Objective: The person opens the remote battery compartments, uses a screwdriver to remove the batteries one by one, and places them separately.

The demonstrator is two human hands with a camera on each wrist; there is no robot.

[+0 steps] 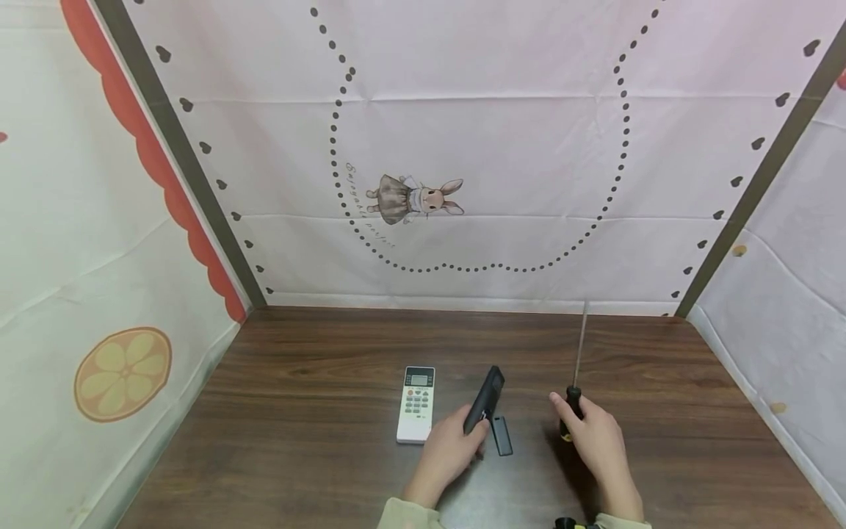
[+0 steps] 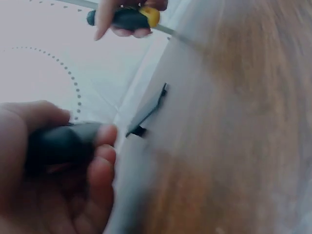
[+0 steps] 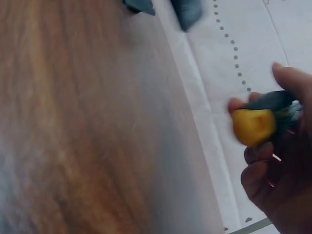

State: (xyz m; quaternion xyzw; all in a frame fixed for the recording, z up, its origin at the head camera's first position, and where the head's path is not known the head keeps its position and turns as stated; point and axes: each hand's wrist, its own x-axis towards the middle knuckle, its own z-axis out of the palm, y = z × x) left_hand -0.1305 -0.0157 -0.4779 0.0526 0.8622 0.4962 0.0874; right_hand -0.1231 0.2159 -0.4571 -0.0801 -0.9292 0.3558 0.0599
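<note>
My left hand (image 1: 448, 448) grips a slim black remote control (image 1: 486, 397) by its near end, raised and tilted over the table. Beside it on the wood lies a small dark battery cover (image 1: 502, 436), its clip tab showing in the left wrist view. The right hand (image 1: 598, 437) holds a screwdriver (image 1: 572, 408) by its black handle with a yellow end (image 3: 253, 126). Its long metal shaft (image 1: 581, 345) points away, toward the back wall. A white remote control (image 1: 416, 404) with a small screen lies face up to the left of my left hand.
The brown wooden table (image 1: 317, 382) ends at a pale cloth wall (image 1: 502, 169) printed with a rabbit. More cloth (image 1: 119, 220) hangs at both sides. A black and yellow object (image 1: 567, 523) shows by the right sleeve, cut off by the lower edge.
</note>
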